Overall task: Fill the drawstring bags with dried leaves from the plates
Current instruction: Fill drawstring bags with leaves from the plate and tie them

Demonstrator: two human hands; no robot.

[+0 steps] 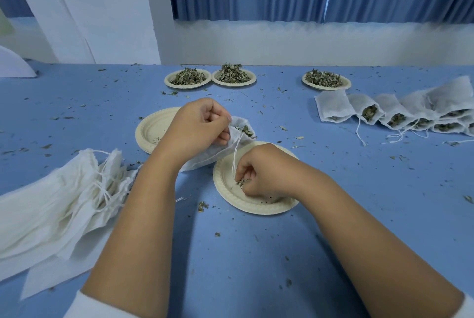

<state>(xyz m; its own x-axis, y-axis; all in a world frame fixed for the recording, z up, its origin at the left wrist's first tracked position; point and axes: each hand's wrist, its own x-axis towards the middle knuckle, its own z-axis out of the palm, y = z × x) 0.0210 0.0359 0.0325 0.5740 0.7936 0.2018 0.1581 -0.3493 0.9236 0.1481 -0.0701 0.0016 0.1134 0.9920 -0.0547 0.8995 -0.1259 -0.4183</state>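
The part-filled drawstring bag (218, 154) is lying just beyond the near plate (252, 209); your left hand (202, 125) is pinching its mouth open while your right hand (259, 171), fingers curled, is pinching dried leaves (240, 183) off that plate. Judged risk: a sagging mouth scattering the pinch.

Blue table (333, 202), maybe cloth: plates (139, 135), bags (51, 202)

Open bag (237, 143): white mesh, tilted, mouth up and to the right, green leaves inside; rim pinched by left hand (200, 125); drawstring hanging over near plate (228, 198).
Near plate: cream, almost bare; leaf remnants (241, 183) pinched by right hand (259, 171).
Left plate (151, 132): crumbs only.
Three far plates (168, 81): heaped with leaves.
Filled bags (395, 117): overlapping row, right.
Empty bags (64, 202): flat stack, left.
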